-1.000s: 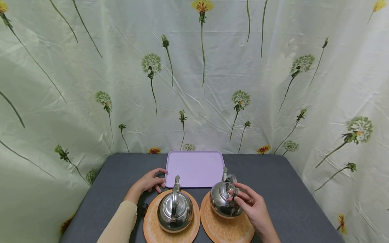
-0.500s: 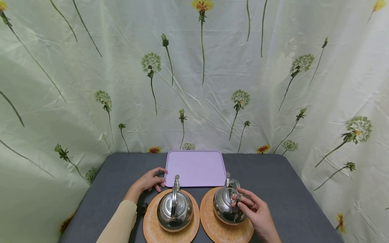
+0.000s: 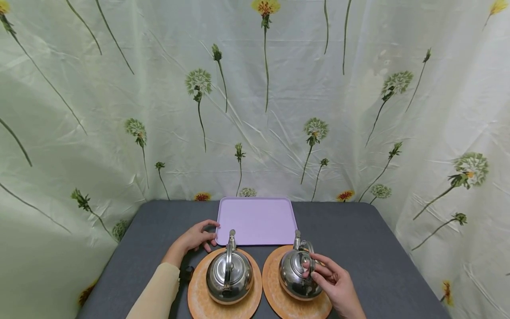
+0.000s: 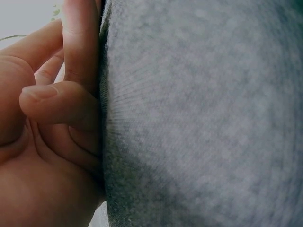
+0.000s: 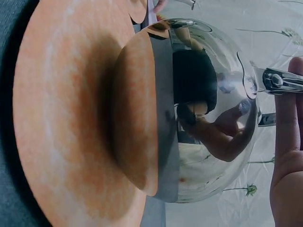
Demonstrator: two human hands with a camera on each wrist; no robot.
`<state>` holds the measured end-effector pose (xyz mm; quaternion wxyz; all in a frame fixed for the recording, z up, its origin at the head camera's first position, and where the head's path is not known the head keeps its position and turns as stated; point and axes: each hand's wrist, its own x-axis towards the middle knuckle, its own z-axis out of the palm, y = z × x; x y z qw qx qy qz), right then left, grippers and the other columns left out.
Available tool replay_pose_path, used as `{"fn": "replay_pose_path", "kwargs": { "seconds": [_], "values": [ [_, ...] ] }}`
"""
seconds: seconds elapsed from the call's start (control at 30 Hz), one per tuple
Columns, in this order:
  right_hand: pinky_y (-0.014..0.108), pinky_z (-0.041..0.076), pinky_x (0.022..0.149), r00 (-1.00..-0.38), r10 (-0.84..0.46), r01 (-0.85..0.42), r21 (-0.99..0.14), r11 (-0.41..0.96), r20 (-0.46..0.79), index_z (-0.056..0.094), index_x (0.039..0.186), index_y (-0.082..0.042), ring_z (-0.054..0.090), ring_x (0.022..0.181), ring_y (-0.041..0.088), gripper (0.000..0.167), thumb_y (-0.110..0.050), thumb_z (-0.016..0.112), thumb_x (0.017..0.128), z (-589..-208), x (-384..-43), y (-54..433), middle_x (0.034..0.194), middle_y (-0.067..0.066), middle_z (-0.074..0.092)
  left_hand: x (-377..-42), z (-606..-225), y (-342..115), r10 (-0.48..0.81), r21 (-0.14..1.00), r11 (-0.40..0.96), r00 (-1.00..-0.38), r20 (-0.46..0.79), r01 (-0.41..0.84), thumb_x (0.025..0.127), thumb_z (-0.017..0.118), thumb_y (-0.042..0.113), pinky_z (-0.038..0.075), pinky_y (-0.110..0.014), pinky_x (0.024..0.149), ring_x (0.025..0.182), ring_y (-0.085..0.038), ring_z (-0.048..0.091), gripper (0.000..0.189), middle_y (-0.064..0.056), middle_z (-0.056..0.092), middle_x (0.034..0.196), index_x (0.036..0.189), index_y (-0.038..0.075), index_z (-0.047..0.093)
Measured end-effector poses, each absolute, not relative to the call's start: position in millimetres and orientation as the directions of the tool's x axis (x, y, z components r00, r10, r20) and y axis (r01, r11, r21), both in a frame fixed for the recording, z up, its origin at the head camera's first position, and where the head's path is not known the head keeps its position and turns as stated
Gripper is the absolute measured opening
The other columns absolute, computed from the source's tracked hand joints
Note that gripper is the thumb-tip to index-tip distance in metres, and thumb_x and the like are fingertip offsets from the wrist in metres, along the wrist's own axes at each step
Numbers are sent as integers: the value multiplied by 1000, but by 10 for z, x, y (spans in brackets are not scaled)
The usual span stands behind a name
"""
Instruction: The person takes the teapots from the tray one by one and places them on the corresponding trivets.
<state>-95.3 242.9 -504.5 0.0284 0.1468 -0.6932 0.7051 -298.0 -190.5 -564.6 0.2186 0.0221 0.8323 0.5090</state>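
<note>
Over the right round orange mat (image 3: 275, 294) sits a shiny steel kettle (image 3: 298, 281), its spout pointing away. My right hand (image 3: 336, 281) grips its handle with curled fingers. In the right wrist view the kettle's rounded base (image 5: 137, 127) meets its shadow on the mat; whether it bears fully on it I cannot tell. A second steel kettle (image 3: 215, 281) stands on the left orange mat (image 3: 197, 294), untouched. My left hand (image 3: 195, 237) lies at the left edge of a lilac tray (image 3: 255, 221), fingertips touching the rim. Its fingers are loosely bent in the left wrist view.
A dark grey cloth (image 3: 338, 221) covers the table. Behind it hangs a pale curtain (image 3: 255, 88) with dandelion prints. The tray lies just beyond both mats, close to the spouts.
My right hand has brought the right kettle down and toward me over its mat, away from the tray's corner. The left hand, the tray and the left kettle have stayed put.
</note>
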Motion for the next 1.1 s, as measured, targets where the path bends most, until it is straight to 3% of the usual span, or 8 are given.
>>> {"fn": "replay_pose_path", "kwargs": {
  "seconds": [0.4, 0.93, 1.1],
  "values": [
    [23, 59, 92, -924, -240, -275, -953, -123, 298, 45, 149, 15, 77, 106, 7, 46, 10, 54, 104, -5171, -866, 2462, 124, -4, 79, -2941, -5586, -1923, 278, 862, 478, -901, -334, -172, 104, 67, 22, 35, -27, 49, 61, -15, 72, 40, -2, 78, 86, 143, 20, 59],
    [24, 59, 95, -873, -281, -333, -908, -253, 398, 53, 151, 0, 77, 112, 11, 53, 18, 49, 102, -5216, -894, 2447, 131, -1, 77, -2933, -5555, -1925, 248, 850, 494, -908, -339, -183, 105, 66, 21, 34, -26, 49, 61, -16, 72, 38, -2, 77, 84, 142, 21, 60],
    [23, 59, 93, -917, -214, -299, -936, -187, 336, 55, 152, -4, 76, 116, 8, 54, 16, 53, 101, -5167, -881, 2473, 131, -6, 77, -2943, -5554, -1925, 250, 850, 494, -906, -343, -185, 105, 66, 21, 34, -27, 49, 61, -16, 72, 38, -2, 77, 83, 143, 21, 59]
  ]
}}
